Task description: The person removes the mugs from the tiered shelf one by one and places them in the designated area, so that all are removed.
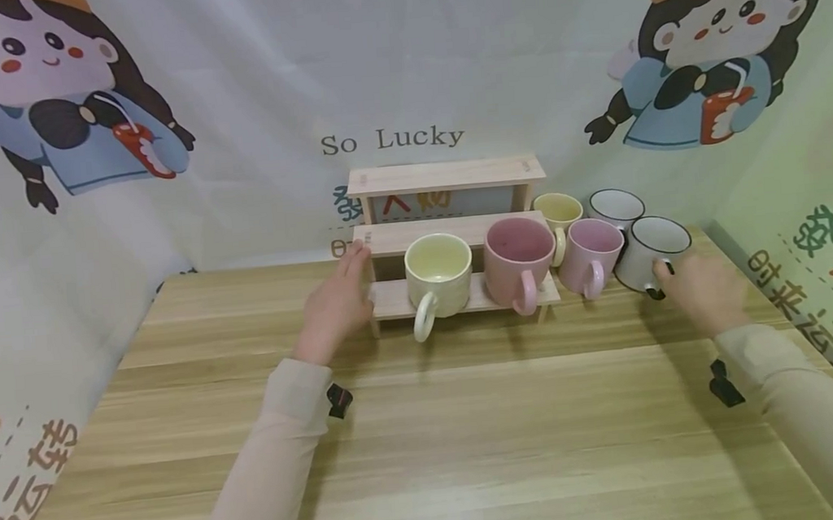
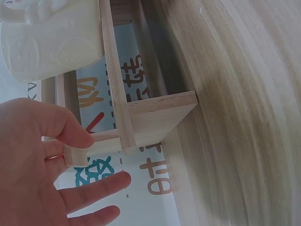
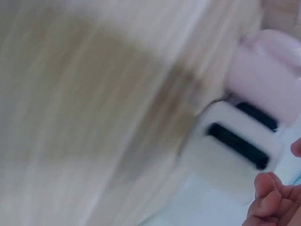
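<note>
My left hand (image 1: 335,303) grips the left end of a stepped wooden shelf (image 1: 451,233); in the left wrist view its thumb and nearer fingers pinch a board end while two other fingers stretch out. A pale yellow mug (image 1: 438,275) and a larger pink mug (image 1: 516,264) sit on the lowest step, handles forward. At the right, my right hand (image 1: 705,290) is beside a white mug (image 1: 640,259) with a black rim and black handle (image 3: 239,146). The right wrist view shows a gap between thumb and fingers (image 3: 265,200), which are near the mug's rim.
Right of the shelf stand a smaller pink mug (image 1: 591,254), another yellow mug (image 1: 558,212) and a second white black-rimmed mug (image 1: 615,207), close together. Behind the wooden table (image 1: 475,443) hangs a printed cloth (image 1: 387,66); more cloth borders both sides.
</note>
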{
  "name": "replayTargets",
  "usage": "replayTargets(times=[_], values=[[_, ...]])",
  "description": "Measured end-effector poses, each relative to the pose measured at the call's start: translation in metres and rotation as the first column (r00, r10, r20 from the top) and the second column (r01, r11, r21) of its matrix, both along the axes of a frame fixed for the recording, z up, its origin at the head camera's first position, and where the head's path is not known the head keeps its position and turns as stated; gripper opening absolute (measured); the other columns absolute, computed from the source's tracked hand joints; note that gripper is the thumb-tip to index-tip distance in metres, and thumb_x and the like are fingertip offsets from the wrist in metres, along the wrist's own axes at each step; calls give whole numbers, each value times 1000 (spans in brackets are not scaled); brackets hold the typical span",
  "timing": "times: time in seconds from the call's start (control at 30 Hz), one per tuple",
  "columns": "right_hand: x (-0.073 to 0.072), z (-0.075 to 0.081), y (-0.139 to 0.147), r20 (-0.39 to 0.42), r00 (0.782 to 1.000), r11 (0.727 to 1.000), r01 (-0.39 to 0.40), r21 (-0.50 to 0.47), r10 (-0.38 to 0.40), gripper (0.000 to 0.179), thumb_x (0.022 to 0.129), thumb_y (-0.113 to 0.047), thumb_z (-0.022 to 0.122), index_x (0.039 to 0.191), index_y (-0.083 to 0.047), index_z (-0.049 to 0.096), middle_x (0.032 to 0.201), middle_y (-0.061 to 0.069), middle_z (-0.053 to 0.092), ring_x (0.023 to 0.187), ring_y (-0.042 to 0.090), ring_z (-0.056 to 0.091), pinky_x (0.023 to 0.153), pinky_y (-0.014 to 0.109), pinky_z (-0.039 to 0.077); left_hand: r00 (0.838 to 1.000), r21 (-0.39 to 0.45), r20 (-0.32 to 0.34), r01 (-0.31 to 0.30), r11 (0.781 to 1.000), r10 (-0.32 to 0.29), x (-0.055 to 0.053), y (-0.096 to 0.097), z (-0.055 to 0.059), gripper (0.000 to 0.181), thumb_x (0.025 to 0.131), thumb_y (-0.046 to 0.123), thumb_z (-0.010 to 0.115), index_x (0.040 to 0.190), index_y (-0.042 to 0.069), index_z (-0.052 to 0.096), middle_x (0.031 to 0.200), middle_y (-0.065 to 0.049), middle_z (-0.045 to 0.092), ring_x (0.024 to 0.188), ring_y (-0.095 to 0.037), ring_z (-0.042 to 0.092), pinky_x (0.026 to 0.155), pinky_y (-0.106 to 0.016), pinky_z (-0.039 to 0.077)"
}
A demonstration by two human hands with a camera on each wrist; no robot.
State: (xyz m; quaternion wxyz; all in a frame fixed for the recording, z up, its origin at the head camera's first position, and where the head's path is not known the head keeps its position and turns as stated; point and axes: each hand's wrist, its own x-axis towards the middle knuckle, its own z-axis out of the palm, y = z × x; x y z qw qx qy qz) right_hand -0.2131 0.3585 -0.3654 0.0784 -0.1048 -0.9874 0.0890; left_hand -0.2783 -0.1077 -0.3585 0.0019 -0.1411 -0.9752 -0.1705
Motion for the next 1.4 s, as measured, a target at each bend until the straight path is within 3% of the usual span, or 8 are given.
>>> replayTargets(times=[0.23, 0.43, 0.77, 1.0, 1.1, 1.23, 1.4], values=[[5, 20, -25, -50, 997, 998, -65, 14, 66, 48, 96, -39, 38, 64, -5, 51, 61, 17, 55, 53, 34, 53, 37, 42, 35, 1000, 5, -4, -3, 1000, 3, -1, 1, -1, 82, 83, 10, 63, 153, 12, 19, 162, -2, 9, 143, -30, 28, 59, -32, 51], [7, 26, -37, -34, 992, 993, -119, -14, 118, 43, 95, -35, 42, 60, -11, 50, 56, 5, 49, 53, 24, 47, 38, 35, 33, 1000, 0, -13, -4, 1000, 4, -3, 1, -3, 82, 83, 10, 62, 153, 12, 19, 162, -2, 9, 144, -28, 26, 63, -35, 53], [7, 30, -55, -22, 985, 984, -174, -33, 173, 37, 94, -34, 45, 65, -11, 51, 58, 4, 46, 54, 20, 43, 41, 30, 28, 1000, 4, -18, 9, 1000, -9, -1, 1, -3, 82, 83, 9, 62, 153, 11, 20, 162, -3, 10, 145, -28, 24, 66, -37, 54], [8, 41, -73, -14, 976, 974, -218, -60, 217, 35, 93, -30, 45, 64, -11, 48, 58, 3, 43, 54, 18, 41, 44, 28, 27, 1000, 16, -22, 4, 1000, -4, -2, 0, -4, 81, 83, 9, 62, 152, 10, 20, 162, -3, 10, 145, -27, 24, 67, -37, 54], [8, 45, -83, 7, 970, 968, -242, -71, 243, 33, 92, -27, 46, 63, -10, 48, 58, 3, 42, 56, 18, 41, 46, 27, 27, 1000, 14, -26, 4, 1000, -3, -2, -1, -4, 80, 84, 9, 61, 153, 11, 20, 162, -3, 10, 144, -28, 26, 68, -38, 54], [9, 47, -94, 9, 967, 964, -255, -82, 256, 32, 91, -27, 47, 63, -10, 48, 58, 2, 42, 56, 19, 42, 46, 27, 28, 1000, 10, -27, 2, 1000, -1, -3, -1, -5, 79, 85, 10, 61, 152, 11, 21, 162, -3, 11, 136, -33, 40, 65, -38, 53], [11, 47, -105, -58, 963, 960, -267, -79, 263, 35, 92, -29, 50, 63, -10, 51, 56, 3, 46, 55, 20, 44, 45, 27, 29, 1000, 6, -22, 0, 1000, 0, -3, -1, -5, 78, 86, 11, 61, 152, 11, 20, 162, -3, 11, 131, -35, 45, 60, -36, 52]])
